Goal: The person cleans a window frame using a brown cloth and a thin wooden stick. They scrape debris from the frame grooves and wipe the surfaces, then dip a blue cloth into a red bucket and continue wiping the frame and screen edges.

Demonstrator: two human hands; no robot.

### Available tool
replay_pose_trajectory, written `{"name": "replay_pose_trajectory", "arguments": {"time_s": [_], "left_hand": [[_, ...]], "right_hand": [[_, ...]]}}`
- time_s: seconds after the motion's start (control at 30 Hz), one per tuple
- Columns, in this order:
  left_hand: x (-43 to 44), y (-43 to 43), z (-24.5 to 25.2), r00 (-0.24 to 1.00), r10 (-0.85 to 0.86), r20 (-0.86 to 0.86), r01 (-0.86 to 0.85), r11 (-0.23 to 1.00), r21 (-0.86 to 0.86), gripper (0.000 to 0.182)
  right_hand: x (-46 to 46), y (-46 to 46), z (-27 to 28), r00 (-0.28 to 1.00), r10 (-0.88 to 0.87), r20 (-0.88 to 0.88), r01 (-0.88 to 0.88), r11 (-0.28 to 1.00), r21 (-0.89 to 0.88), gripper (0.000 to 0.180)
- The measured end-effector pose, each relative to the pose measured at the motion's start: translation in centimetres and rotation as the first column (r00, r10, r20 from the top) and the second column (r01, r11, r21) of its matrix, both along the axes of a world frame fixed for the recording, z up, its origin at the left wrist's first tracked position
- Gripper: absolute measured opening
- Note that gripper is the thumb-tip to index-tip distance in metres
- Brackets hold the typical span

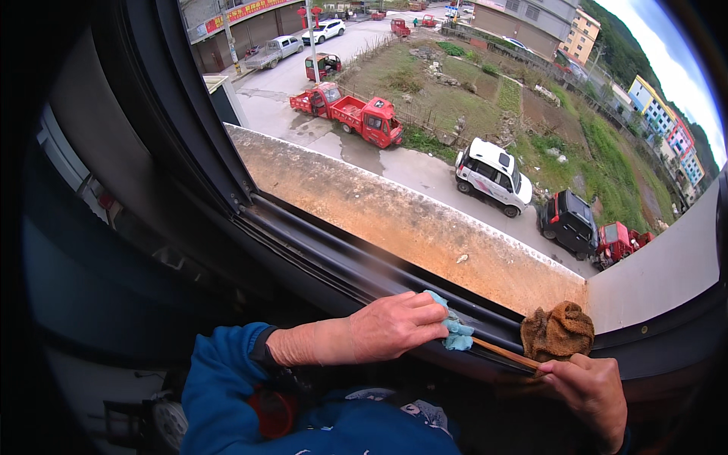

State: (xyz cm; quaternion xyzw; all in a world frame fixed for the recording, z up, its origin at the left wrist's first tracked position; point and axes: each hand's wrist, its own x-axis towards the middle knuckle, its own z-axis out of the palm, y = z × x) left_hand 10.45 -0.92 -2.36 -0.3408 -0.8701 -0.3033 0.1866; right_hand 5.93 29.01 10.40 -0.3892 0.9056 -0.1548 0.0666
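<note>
My left hand (392, 323) pinches a crumpled light-blue cloth (457, 333) over the lower track of a dark metal window frame (341, 250). One end of a thin wooden stick (506, 354) meets that cloth; whether it is wrapped inside cannot be told. The stick's other end is gripped between the thumb and fingers of my right hand (591, 387). Just beyond the right hand, a bunched brown rag (560, 331) lies over the frame near its right corner. My palms face down or away, hiding part of the cloth and the stick's end.
Outside the open window runs a stained concrete ledge (398, 222) with a raised outer edge, ending at a white side wall (654, 273). Below lies a street with red cargo tricycles (369, 119) and a white car (493, 176). The frame's upright (170, 108) stands at left.
</note>
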Motion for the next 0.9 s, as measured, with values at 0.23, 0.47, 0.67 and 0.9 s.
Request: {"name": "replay_pose_trajectory", "arguments": {"time_s": [0.23, 0.47, 0.67, 0.9], "left_hand": [[1.5, -3.1, 0.4, 0.996, 0.028, 0.080, -0.033, 0.998, 0.060, 0.021], [4.8, -9.9, 1.2, 0.940, 0.320, 0.122, -0.318, 0.947, -0.035, 0.030], [7.3, -15.7, 0.8, 0.816, 0.577, 0.021, -0.577, 0.817, -0.023, 0.029], [9.2, -21.1, 0.4, 0.601, 0.799, -0.022, -0.799, 0.601, 0.009, 0.029]], "right_hand": [[-0.3, -1.9, -1.9, 0.996, 0.006, 0.090, -0.003, 0.999, -0.037, 0.015], [-1.0, -10.5, -2.8, 0.965, 0.253, 0.063, -0.248, 0.966, -0.068, 0.021], [-1.9, -19.2, -3.8, 0.898, 0.438, -0.033, -0.438, 0.899, -0.017, 0.017], [-1.6, -28.9, -7.0, 0.862, 0.501, -0.071, -0.506, 0.855, -0.114, 0.022]]}}
